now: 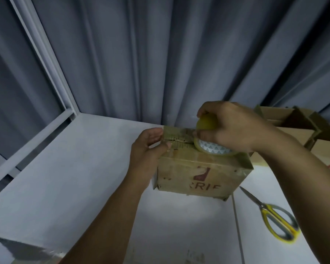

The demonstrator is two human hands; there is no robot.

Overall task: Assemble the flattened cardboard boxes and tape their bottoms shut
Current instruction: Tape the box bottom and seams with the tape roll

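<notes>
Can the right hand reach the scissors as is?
Not yet, probably: the right hand grips the tape roll on the box. The scissors lie uncovered on the table by that forearm, so the way looks free once it lets go.

1. The bare left forearm rises from the lower edge, slanting up and right to the wrist
2. The left grip [151, 145] pinches the top left end of the cardboard box [196, 178], thumb laid on top, fingers fairly straight along the far side
3. The bare right forearm enters from the right edge, slanting up and left
4. The right grip [231, 128] is curled round the tape roll [214, 149], knuckles up, fingertips over its upper rim
</notes>
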